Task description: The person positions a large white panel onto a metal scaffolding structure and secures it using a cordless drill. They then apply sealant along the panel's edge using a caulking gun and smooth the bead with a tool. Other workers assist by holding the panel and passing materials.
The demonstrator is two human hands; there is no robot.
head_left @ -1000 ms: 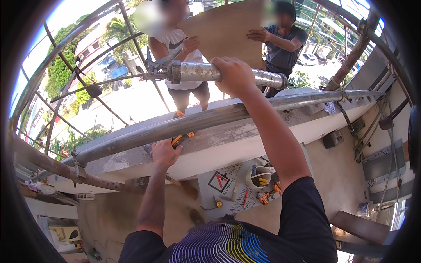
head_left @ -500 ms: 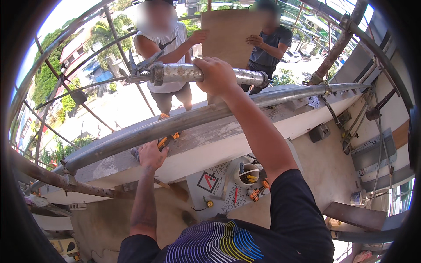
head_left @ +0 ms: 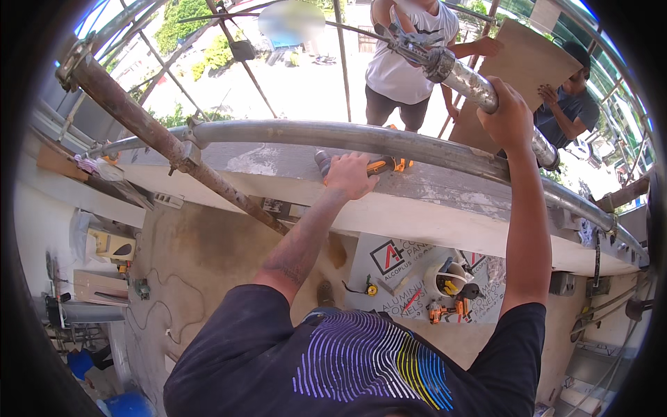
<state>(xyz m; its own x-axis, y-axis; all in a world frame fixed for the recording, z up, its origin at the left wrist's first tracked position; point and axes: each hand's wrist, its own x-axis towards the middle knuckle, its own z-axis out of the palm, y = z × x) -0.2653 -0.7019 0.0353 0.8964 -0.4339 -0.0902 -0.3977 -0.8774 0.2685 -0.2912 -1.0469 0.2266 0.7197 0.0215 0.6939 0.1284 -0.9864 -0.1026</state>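
My left hand (head_left: 349, 175) is closed round an orange-and-black cordless drill (head_left: 379, 167), which lies on its side on the grey ledge (head_left: 271, 161) just behind the horizontal scaffold rail (head_left: 292, 132). The palm and fingers cover the drill's middle. Raised at the far right, my right hand (head_left: 507, 115) grips a thick, paint-spattered metal scaffold pipe (head_left: 471, 85) beyond the rail. A clamp (head_left: 439, 64) sits at that pipe's left end.
Beyond the ledge, two people hold a brown board (head_left: 517, 73). A rusty pipe (head_left: 132, 115) slants across the left. Below the ledge, a white bucket of tools (head_left: 432, 278), a tape measure (head_left: 372, 289) and an orange power tool (head_left: 438, 313) rest on printed panels (head_left: 365, 254).
My view has turned left, shifting the scene rightward and showing more of the floor at left. Both hands keep their holds. The board now appears more tilted.
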